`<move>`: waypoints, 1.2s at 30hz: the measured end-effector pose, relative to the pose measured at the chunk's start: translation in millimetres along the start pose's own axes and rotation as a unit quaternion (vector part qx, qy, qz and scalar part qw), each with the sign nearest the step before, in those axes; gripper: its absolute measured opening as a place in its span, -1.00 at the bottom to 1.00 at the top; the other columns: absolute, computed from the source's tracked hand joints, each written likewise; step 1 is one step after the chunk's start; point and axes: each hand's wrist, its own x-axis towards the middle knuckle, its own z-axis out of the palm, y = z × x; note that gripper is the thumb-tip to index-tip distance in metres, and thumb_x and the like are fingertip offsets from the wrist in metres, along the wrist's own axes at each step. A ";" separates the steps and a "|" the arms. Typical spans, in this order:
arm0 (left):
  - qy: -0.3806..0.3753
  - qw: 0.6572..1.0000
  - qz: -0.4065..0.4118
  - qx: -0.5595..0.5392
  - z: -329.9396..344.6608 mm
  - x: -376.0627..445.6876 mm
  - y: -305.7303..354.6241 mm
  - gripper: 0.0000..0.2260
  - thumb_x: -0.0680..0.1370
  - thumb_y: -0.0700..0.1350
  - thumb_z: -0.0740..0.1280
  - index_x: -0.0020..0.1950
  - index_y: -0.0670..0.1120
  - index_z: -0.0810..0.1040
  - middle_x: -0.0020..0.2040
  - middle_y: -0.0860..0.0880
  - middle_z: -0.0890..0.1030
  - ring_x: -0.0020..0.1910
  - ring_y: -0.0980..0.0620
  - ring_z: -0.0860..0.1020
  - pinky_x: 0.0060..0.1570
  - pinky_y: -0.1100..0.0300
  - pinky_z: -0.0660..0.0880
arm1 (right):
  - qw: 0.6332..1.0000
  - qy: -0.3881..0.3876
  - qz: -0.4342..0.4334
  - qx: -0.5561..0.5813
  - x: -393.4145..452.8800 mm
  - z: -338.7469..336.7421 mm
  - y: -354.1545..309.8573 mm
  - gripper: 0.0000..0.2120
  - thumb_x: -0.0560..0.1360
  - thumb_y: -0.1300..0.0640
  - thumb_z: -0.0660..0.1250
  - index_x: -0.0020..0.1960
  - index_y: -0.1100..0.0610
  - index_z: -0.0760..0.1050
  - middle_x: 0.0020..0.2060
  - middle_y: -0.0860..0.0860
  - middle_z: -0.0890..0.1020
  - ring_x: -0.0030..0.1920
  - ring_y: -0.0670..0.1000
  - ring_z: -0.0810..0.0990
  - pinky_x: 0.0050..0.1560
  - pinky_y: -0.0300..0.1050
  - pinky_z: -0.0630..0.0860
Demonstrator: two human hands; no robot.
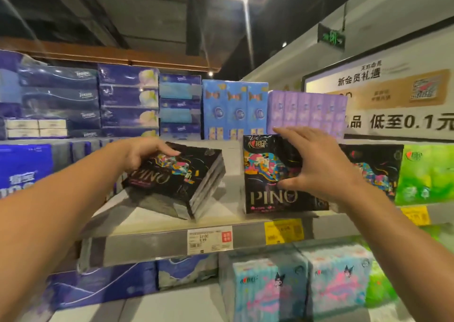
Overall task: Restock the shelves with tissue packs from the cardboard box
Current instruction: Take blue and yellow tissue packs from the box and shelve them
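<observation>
Two black tissue packs marked PINO sit at the middle shelf. My left hand grips the left pack by its upper left corner; that pack is tilted, its lower corner near the shelf board. My right hand holds the second pack, which stands upright on the shelf, with fingers over its top and thumb on its front. A third black pack stands to the right, partly hidden by my right hand. The cardboard box is out of view.
A green pack stands at the far right of the same shelf, blue packs at its left. The shelf above holds several blue and purple tissue packs. Below stand pastel packs. Price tags line the shelf edge.
</observation>
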 end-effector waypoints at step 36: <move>0.011 0.958 0.220 -0.185 208.2 96.3 53.8 -0.39 0.57 0.40 -0.06 0.06 0.02 0.60 -0.38 -0.03 0.68 -0.19 -0.05 0.62 0.10 0.06 0.47 | 0.998 0.053 -0.002 0.035 -18.9 25.0 47.0 -0.03 0.05 -0.16 0.66 0.37 -0.12 0.31 0.20 -0.09 0.40 0.22 0.03 0.40 0.08 -0.11 0.42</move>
